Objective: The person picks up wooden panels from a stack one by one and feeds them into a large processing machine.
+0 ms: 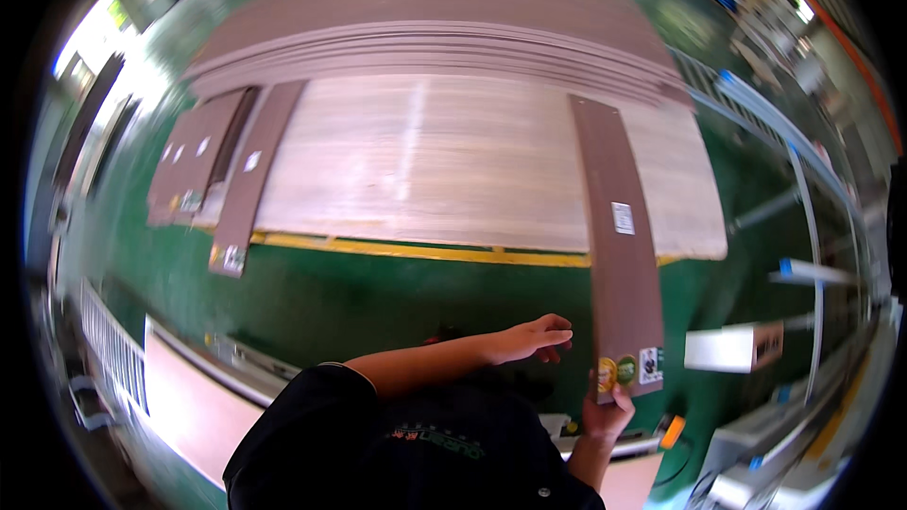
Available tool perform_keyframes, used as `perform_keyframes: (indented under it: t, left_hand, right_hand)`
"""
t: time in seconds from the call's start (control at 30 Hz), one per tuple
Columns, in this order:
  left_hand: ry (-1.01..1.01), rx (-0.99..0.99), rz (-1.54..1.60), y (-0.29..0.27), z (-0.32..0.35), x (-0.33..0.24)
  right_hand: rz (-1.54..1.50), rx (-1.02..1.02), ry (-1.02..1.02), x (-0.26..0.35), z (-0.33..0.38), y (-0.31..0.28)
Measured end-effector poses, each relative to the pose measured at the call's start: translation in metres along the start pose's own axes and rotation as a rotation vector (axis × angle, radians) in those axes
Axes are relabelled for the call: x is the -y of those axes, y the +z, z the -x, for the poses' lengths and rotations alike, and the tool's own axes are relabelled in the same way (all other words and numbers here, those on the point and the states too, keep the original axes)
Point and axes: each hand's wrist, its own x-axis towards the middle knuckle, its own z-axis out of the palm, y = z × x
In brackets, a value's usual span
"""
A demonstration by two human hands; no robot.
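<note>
A long brown board [619, 293] lies with its far end on the pale wooden table [425, 161], its near end sticking out past the front edge. My right hand [607, 413] grips that near end, thumb on top beside round yellow and green stickers; the fingers underneath are hidden. A white label [623, 218] sits around the middle of the board. My left hand [531, 338] hovers to the left of the board, apart from it, with its fingers loosely stretched and nothing in them.
Large brown panels [425, 9] are stacked along the table's far side. At the left lie a narrow brown board [255, 161] and several wider ones [194, 156]. A white carton [732, 348] and a metal rack [803, 189] stand at the right; a yellow strip [416, 250] runs along the table front.
</note>
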Motion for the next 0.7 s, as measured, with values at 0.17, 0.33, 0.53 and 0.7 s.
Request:
perform_keyframes:
  t: [0.17,0.33,0.53,0.7]
  left_hand:
    - [0.193,-0.356,0.179,-0.054,0.067,-0.007]
    - [0.326,-0.546,0.277,-0.073,0.123,-0.013]
    - [0.425,-0.855,0.332,-0.098,0.141,0.013]
    - [0.497,-1.092,0.348,-0.105,0.169,0.027]
  right_hand:
    - [0.055,0.229,0.380,-0.093,-0.054,0.093]
    - [0.128,0.418,0.636,-0.180,-0.081,0.140]
    - [0.281,0.388,0.845,-0.256,-0.081,0.151]
    - [0.318,0.431,0.843,-0.301,-0.054,0.152]
